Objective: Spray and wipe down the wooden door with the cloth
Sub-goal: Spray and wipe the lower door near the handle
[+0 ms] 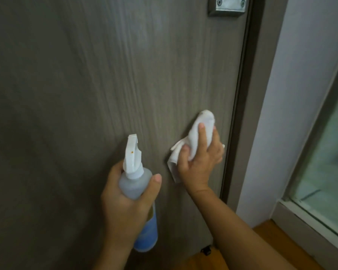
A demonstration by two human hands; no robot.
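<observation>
My right hand (200,158) clamps cloth (193,141) flat on door (86,84), unwiped panel up-left of it; left hand (125,203) grips spray bottle (137,184).

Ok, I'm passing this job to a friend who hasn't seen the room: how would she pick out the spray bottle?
Start at the grey-brown wooden door filling the view. In front of its lower half, the left hand grips the spray bottle, left of the right hand pressing a white cloth to the door. It alone has a white trigger nozzle, a cloudy neck and a blue base.
</observation>
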